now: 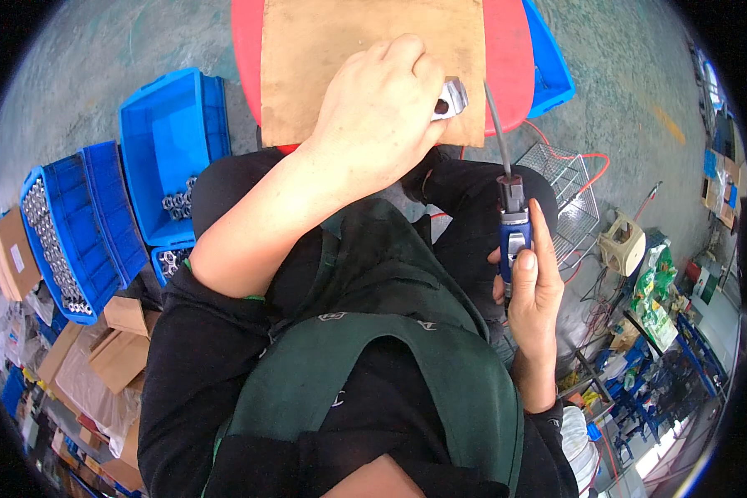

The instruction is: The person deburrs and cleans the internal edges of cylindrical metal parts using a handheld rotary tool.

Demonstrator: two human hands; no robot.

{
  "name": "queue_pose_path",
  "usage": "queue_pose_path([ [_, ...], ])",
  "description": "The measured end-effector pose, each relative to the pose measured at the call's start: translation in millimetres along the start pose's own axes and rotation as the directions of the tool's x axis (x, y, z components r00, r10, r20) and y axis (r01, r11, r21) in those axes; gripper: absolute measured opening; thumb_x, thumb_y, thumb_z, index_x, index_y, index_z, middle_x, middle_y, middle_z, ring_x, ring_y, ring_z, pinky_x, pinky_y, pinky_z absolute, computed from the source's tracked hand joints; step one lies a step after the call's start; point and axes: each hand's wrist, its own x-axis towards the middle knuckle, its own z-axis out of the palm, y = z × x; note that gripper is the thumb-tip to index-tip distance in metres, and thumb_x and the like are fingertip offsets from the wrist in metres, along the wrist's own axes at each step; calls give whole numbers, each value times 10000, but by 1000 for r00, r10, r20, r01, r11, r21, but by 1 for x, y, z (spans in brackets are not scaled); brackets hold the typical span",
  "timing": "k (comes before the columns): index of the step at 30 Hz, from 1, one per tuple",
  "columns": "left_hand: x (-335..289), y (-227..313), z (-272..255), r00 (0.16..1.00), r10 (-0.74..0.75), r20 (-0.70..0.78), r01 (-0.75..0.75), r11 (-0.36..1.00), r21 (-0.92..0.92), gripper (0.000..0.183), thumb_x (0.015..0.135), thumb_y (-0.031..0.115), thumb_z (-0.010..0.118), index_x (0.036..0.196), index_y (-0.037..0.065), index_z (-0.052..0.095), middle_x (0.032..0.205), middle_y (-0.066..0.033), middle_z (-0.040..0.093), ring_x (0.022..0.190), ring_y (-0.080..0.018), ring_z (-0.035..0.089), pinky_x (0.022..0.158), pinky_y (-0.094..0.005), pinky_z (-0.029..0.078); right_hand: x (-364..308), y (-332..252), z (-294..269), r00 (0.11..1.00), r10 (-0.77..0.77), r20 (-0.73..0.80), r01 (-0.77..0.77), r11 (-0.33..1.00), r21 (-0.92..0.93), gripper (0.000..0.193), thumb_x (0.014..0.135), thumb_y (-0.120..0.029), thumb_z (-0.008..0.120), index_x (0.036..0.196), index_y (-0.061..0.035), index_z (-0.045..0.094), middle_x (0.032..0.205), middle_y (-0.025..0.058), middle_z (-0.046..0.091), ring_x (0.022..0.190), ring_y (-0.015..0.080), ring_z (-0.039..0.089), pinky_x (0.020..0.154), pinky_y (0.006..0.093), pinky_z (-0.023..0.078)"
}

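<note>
My left hand (378,112) is closed around a small silver metal part (453,96) with a dark hole in it. The hand holds it over a brown board (303,58) that lies on a red round seat (247,50). In my right hand (537,286) is a blue handheld air file (515,231), gripped upright with the thumb along its body. Its thin grey rod (498,129) points away from me, to the right of the metal part and apart from it. The palm side of my left hand is hidden.
At the left stand blue crates (126,124), one with several metal parts (50,241). Cardboard boxes (120,357) lie behind them. To the right are a wire basket (585,212), a red hose (599,156) and a cream stool (622,242). Another blue bin (560,87) shows beyond the seat.
</note>
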Motion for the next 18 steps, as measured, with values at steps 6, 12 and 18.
queue_pose_path([
  [6, 3, -3, 5, 1000, 21, -5, -21, 999, 33, 283, 666, 149, 730, 847, -13, 584, 867, -145, 542, 856, -304, 569, 742, -395, 472, -1, 9, 4, 1000, 22, 21, -21, 999, -25, 451, 980, -130, 445, 1427, -150, 385, 814, 27, 608, 533, 32, 446, 494, 198, 413],
  [12, 4, 1, 7, 998, 55, 2, -55, 997, 52, 266, 671, 139, 715, 853, 0, 580, 858, -133, 523, 851, -299, 551, 741, -389, 463, 14, 4, 7, 998, 50, 29, -47, 995, -91, 445, 982, -146, 445, 1424, -145, 392, 773, 17, 583, 534, 40, 440, 503, 217, 411],
  [18, 4, -1, 9, 999, 49, -19, -49, 998, -35, 278, 650, 51, 683, 857, 4, 504, 876, -161, 470, 830, -353, 513, 750, -432, 440, 49, -8, 15, 994, -74, 82, 86, 984, -156, 435, 1011, -285, 389, 1426, -152, 382, 752, 10, 539, 527, 26, 432, 461, 172, 370],
])
